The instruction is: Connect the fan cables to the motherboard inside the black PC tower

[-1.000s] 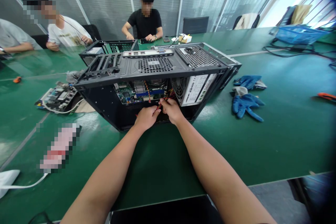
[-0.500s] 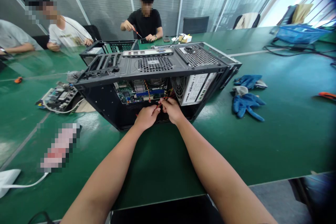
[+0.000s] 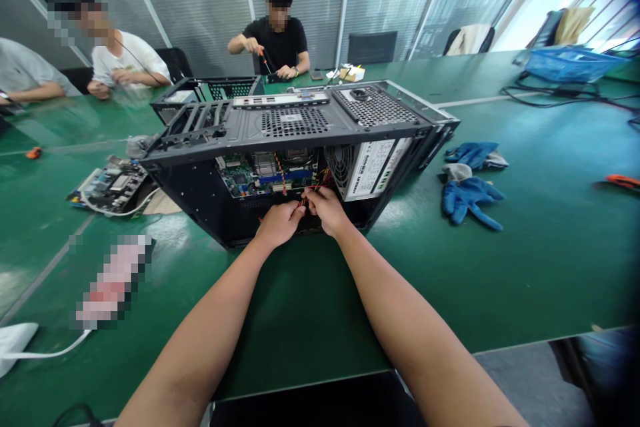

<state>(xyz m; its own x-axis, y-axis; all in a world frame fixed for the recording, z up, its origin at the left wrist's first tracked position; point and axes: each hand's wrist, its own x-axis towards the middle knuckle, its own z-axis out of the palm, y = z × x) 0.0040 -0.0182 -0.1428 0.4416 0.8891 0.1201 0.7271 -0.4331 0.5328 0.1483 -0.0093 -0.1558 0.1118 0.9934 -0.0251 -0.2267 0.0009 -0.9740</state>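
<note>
A black computer case [image 3: 295, 121] stands before me on the green table, its open side facing me. Inside it are a green motherboard [image 3: 240, 181] and a power supply [image 3: 377, 170] with a white label. At the opening, my left hand [image 3: 281, 221] and my right hand [image 3: 326, 208] are close together, both closed on a bundle of red, yellow and black power cables [image 3: 303, 201]. The cable ends are hidden by my fingers. An orange-and-black twisted wire [image 3: 280, 170] hangs in front of the motherboard.
Blue gloves [image 3: 467, 197] lie right of the case, an orange-handled tool [image 3: 623, 181] farther right. On the left are a loose motherboard [image 3: 113, 183] and a blurred-out phone [image 3: 115, 283] on a white cable. A person opposite [image 3: 277, 40] holds a screwdriver; others sit at left. A blue basket [image 3: 575, 65] stands far right.
My hands stay almost still on the cables. Across the table, one person's screwdriver has shifted its angle, and the white-shirted person's arm has moved in towards the body.
</note>
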